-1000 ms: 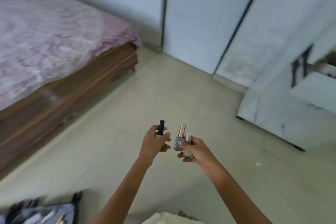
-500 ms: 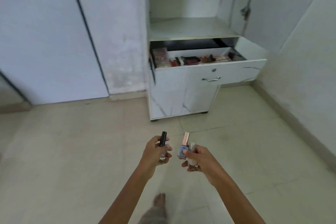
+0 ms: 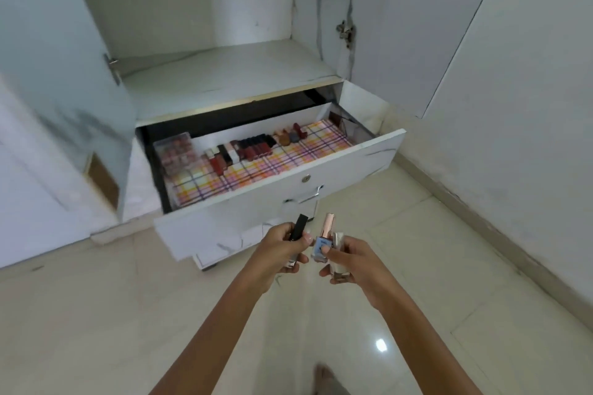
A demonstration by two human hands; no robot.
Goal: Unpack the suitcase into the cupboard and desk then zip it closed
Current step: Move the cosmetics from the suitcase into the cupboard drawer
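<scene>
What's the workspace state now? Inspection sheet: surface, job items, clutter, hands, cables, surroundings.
Surface: open drawer with plaid liner; shelf above.
Job's things: black-capped bottle, blue bottle, pale bottle, all in hand, short of the drawer.
Clutter: lipsticks in a row along the drawer's back; clear box at its left end.
Grippers: left hand grips the black-capped bottle; right hand grips the other two.
Cables: nothing seen.
Surroundings: cupboard doors open, tiled floor, wall at right.

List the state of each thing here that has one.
White marble-pattern drawer with metal handle: pulled open.
White hinged cupboard door: swung open.
Red and brown lipstick tubes: lined up inside the drawer.
Left hand: grips small black-capped bottle.
Right hand: holds blue rose-gold-capped bottle and pale silver-capped bottle.
</scene>
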